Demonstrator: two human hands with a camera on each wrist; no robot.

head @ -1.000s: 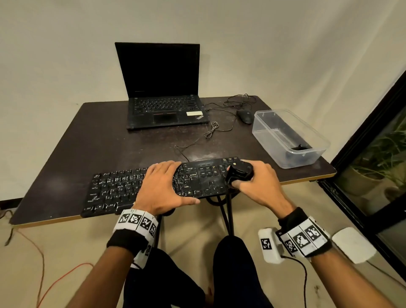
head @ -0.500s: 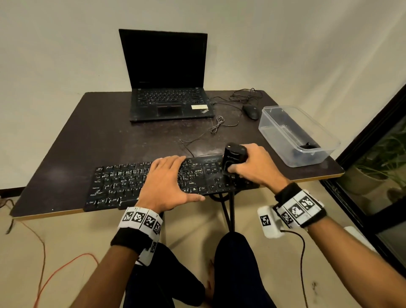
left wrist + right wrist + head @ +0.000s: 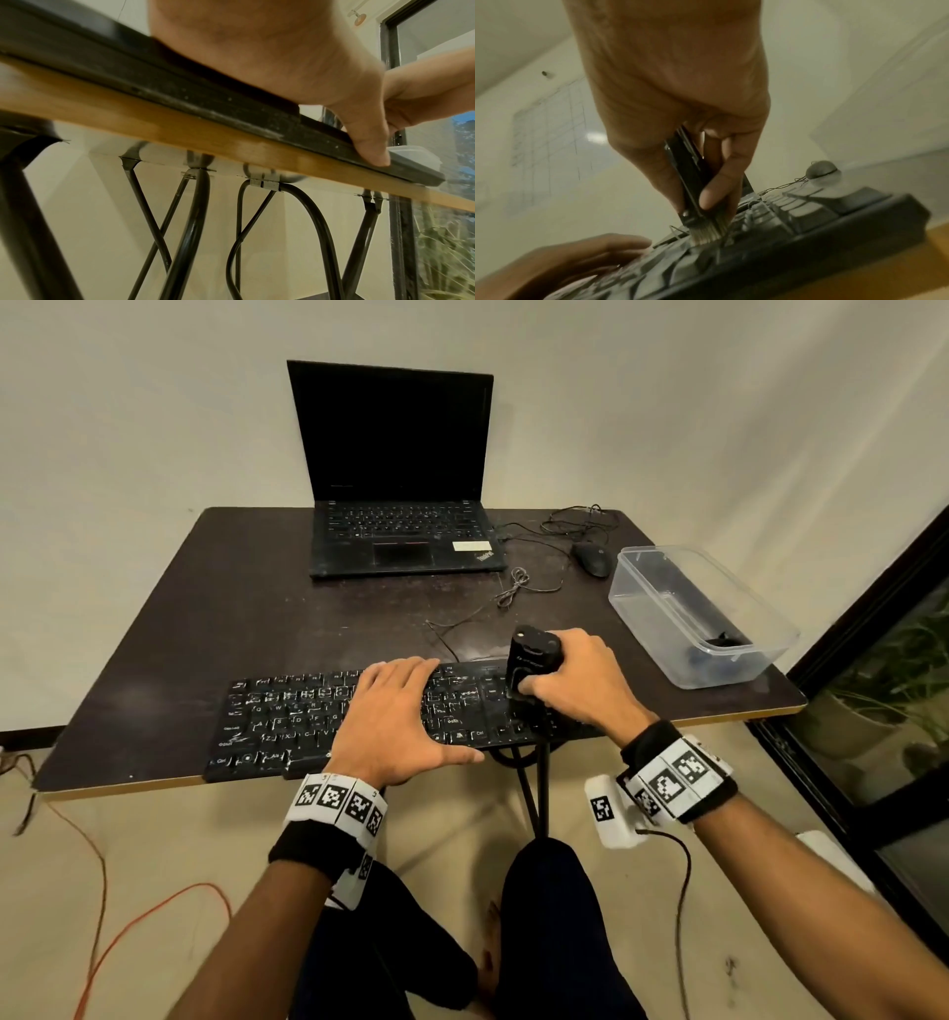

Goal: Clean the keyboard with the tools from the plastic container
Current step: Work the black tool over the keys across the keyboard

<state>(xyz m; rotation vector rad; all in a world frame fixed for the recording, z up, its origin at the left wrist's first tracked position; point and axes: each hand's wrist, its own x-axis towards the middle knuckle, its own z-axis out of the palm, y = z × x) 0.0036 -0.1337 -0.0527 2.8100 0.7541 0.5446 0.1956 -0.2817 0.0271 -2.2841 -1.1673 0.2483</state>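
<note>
Keyboard [image 3: 328,716] along the table's [image 3: 215,608] near edge. Left hand [image 3: 390,726] lies flat on the middle keys, fingers straight and close together, thumb spread along the front rim, steadying the board. Right hand [image 3: 575,685], fingers curled round a black brush tool [image 3: 531,660], holds it upright with the bristles [image 3: 706,233] pressed into the keys at the right-hand end. Plastic container [image 3: 770,654] at the near right corner, something dark inside. Judged stage: brushing under way; how much of the board is already clean cannot be told.
</note>
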